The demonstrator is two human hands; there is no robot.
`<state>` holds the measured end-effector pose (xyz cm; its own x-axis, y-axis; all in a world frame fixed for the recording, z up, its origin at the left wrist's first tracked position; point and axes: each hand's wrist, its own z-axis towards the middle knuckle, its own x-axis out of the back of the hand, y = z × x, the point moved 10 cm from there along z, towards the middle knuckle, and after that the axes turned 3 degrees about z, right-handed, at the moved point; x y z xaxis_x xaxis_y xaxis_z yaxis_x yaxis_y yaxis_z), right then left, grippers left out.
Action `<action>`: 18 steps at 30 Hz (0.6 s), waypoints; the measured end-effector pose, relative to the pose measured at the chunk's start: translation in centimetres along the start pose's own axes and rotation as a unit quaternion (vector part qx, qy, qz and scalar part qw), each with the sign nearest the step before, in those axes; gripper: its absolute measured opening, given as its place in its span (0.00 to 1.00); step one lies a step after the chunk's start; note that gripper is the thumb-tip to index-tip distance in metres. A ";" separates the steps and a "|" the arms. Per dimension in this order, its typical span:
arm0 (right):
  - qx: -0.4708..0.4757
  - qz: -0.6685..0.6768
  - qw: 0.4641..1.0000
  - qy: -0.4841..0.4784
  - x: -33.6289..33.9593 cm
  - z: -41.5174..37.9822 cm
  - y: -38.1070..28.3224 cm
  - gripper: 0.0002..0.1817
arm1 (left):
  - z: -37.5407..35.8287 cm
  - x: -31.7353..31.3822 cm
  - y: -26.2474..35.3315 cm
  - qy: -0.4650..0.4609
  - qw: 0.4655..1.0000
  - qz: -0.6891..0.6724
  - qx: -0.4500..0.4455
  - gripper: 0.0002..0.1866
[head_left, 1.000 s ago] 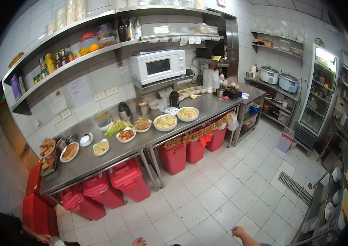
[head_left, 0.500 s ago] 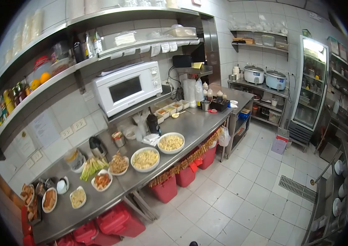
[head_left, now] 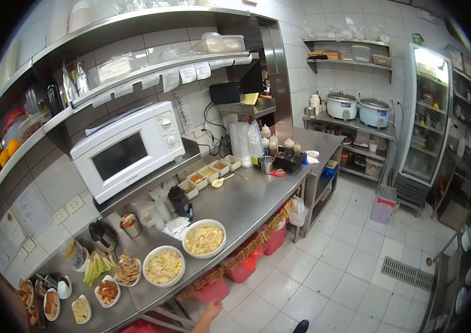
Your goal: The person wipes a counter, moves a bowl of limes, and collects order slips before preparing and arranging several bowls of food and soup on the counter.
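Note:
My left hand shows at the bottom, just off the front edge of the steel counter. It looks empty, with fingers loosely apart, though they are small and partly turned away. Closest to it on the counter are two large white bowls of pale yellow chopped food, the nearer bowl and the farther bowl. To their left stand a dish of brown pieces, a dish of reddish food, a small pale dish and green leafy stalks. My right hand is out of view.
A white microwave sits on a shelf above the counter. Small condiment tubs and a black bottle line the back. Red bins stand underneath. Rice cookers and a glass-door fridge are ahead, beyond the tiled floor.
My view has moved forward along the counter, so the bowls and microwave sit farther left and look larger. My left hand has come into view at the bottom, and a dark shoe shows more.

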<state>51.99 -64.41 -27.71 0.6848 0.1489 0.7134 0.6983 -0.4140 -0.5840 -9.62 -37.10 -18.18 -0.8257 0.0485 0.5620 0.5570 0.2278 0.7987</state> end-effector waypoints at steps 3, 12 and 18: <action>-0.011 -0.010 1.000 0.001 7.9 8.5 0.9 0.13 | -0.9 -10.5 -7.0 -0.177 0.981 0.015 0.082 0.13; -0.071 -0.041 0.996 -0.040 19.7 28.3 4.1 0.09 | 5.6 -20.7 2.3 -0.245 0.964 0.105 -0.008 0.16; -0.011 0.205 0.978 0.042 22.8 43.8 -10.1 0.12 | 15.0 -23.6 15.1 -0.298 0.929 0.196 -0.099 0.18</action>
<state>69.70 -17.52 -22.55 0.8861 -0.1069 0.4511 0.3635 -0.4435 -0.8192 16.94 -20.21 -22.57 -0.4264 0.6329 0.6462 0.7823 -0.1005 0.6147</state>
